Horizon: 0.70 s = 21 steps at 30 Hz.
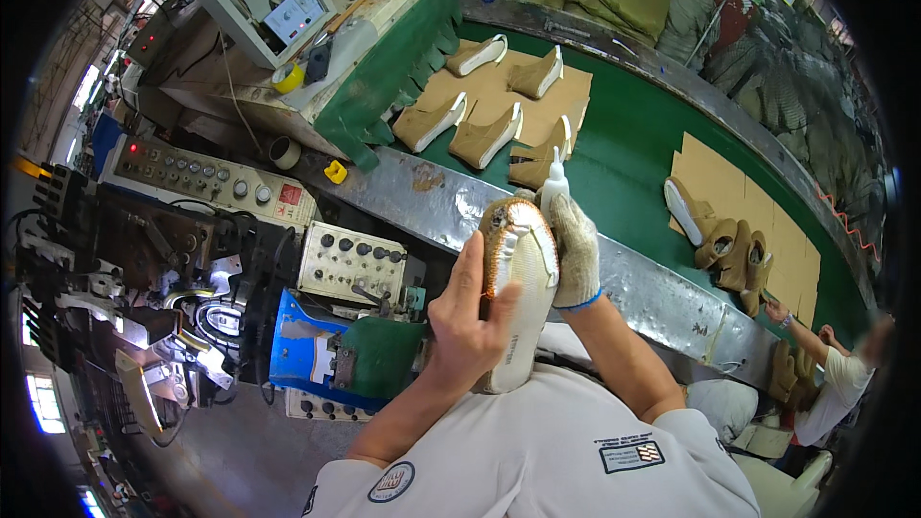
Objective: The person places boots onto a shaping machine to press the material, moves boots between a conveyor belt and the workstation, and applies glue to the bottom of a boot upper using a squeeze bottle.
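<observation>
A shoe upper (518, 312) stands upright against my shirt, its whitish insole facing up and orange-brown gathered edging around the toe. My bare left hand (470, 312) grips it along its left side, thumb lying across the insole. On the other side is my right hand (578, 254), in a knitted glove with a blue cuff. Its fingers are closed around a small white squeeze bottle (554, 182) whose nozzle points upward, beside the toe. The gloved hand also lies against the shoe's right edge; whether it bears any of the shoe's weight I cannot tell.
Brown wedge shoe uppers (487, 134) sit on cardboard on the green conveyor (624, 144), with more shoes (734, 254) farther right. A metal rail (662, 302) runs before me. Left stand a machine (206, 326) and control panels (350, 264). A co-worker (830, 374) reaches in at right.
</observation>
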Motion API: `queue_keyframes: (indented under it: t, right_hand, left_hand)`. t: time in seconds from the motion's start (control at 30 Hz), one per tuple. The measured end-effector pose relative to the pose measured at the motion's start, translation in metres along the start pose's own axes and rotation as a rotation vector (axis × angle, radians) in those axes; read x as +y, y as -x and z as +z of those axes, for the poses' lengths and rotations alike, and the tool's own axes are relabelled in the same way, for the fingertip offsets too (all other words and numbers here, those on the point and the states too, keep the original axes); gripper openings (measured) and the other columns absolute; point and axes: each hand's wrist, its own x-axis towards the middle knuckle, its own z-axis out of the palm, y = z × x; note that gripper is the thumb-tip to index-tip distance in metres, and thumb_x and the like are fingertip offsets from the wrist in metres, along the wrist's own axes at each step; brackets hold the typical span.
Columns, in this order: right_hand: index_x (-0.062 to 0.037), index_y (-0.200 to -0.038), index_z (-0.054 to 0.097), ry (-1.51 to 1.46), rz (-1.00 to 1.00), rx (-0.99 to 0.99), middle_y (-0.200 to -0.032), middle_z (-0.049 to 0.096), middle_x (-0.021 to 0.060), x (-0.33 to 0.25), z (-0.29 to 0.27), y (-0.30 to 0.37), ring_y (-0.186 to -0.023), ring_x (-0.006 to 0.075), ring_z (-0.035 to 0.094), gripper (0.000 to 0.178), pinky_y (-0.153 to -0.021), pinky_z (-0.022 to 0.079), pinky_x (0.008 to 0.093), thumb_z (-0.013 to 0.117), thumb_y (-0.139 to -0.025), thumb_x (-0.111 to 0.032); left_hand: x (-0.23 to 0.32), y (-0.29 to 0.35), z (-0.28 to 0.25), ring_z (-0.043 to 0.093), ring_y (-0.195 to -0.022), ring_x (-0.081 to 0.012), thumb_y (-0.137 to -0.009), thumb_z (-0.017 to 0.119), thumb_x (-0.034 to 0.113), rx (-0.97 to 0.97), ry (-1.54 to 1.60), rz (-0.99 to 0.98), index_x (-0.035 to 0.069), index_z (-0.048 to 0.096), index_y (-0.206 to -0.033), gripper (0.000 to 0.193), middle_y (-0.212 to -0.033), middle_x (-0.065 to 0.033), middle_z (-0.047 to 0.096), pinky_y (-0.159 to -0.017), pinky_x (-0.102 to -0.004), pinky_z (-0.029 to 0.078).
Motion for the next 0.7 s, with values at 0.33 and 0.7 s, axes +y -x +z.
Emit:
queue_keyframes:
  t: [0.33, 0.7]
  right_hand:
    - [0.0048, -0.125, 0.063, 0.025, -0.058, -0.038, -0.11, 0.072, 0.0151, 0.009, 0.018, -0.003, -0.095, 0.0232, 0.073, 0.053, -0.086, 0.061, 0.0378, 0.065, -0.104, -0.043]
    - [0.0053, -0.123, 0.064, 0.038, 0.027, 0.013, -0.111, 0.072, 0.0152, 0.01, 0.019, -0.012, -0.097, 0.0201, 0.071, 0.048, -0.089, 0.059, 0.0349, 0.062, -0.105, -0.039]
  left_hand:
    - [-0.034, -0.054, -0.027, 0.048, -0.062, -0.0056, -0.109, 0.056, 0.047, -0.12, 0.707, -0.763, 0.001, 0.071, -0.073, 0.06, -0.071, 0.0023, 0.063, -0.057, -0.026, 0.039]
    - [-0.072, 0.001, -0.03, 0.063, -0.115, -0.0181, -0.089, 0.08, 0.045, -0.417, 1.168, -0.697, -0.006, 0.054, -0.14, 0.077, -0.126, -0.0109, 0.067, -0.1, -0.0337, 0.05]
